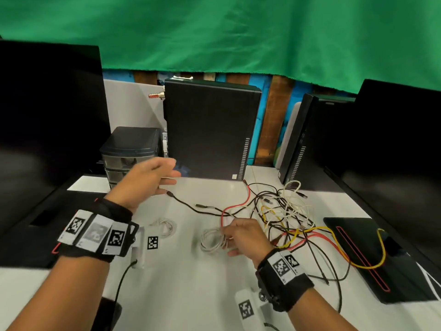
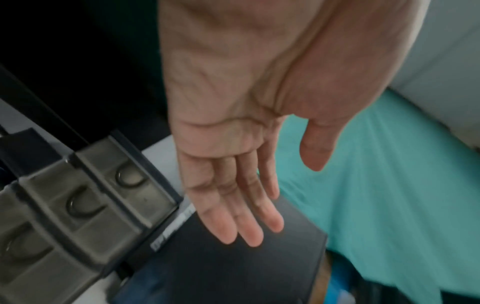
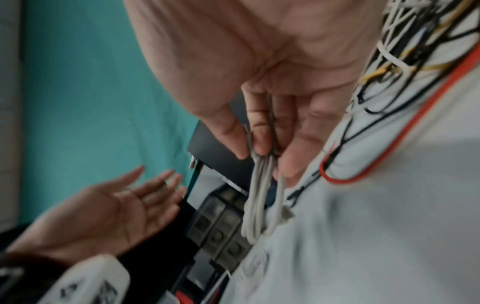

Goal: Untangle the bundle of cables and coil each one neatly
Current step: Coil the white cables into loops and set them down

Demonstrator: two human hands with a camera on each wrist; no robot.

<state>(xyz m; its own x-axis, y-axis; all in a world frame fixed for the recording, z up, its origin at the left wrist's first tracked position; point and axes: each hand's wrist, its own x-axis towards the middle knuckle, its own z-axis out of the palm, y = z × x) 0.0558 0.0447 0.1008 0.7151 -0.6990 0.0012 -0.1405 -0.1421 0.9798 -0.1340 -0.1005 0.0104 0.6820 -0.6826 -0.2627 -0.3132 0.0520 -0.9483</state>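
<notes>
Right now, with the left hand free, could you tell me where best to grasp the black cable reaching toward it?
Probably pinch the black cable just behind its plug, coming from above: that end lies free on the table, clear of the tangle.

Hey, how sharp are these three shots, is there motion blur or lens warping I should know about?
Head view: straight edges bow from the wide lens, and the coiled white cable under the right hand is smeared. Left wrist view: the open left hand and drawers are soft. Right wrist view: blurred throughout, worst toward the table.
</notes>
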